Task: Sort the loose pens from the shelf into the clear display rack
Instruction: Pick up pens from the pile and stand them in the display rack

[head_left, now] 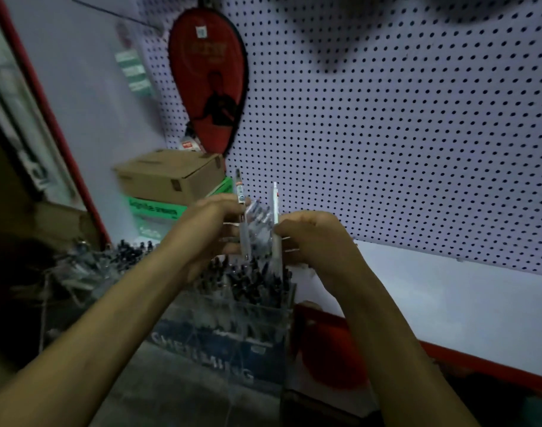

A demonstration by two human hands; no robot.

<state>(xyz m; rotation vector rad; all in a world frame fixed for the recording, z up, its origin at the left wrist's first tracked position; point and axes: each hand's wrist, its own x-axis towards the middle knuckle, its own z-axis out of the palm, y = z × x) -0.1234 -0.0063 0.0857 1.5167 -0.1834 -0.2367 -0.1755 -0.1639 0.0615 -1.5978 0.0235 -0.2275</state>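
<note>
Centrally, just below mid-frame, your left hand (212, 229) and right hand (312, 238) meet over the clear display rack (232, 315), and together they grasp a bunch of pens (258, 220) held roughly upright. Your left hand's fingers curl round the bunch on its left side, where one clear pen with a printed label (239, 192) stands tallest; your right hand pinches the right side, where a white pen (275, 201) rises beside it. Below your hands, the rack is packed with dark-capped pens (248, 282) standing on end, and blurred lettering runs across its blue front panel. At lower left of the frame lies a heap of loose pens (88, 266) on the shelf. Behind it, left of centre, a brown carton (171, 177) sits on green boxes (154, 211). Above that, a red racket cover (209, 78) hangs on the white pegboard (386, 134).
</note>
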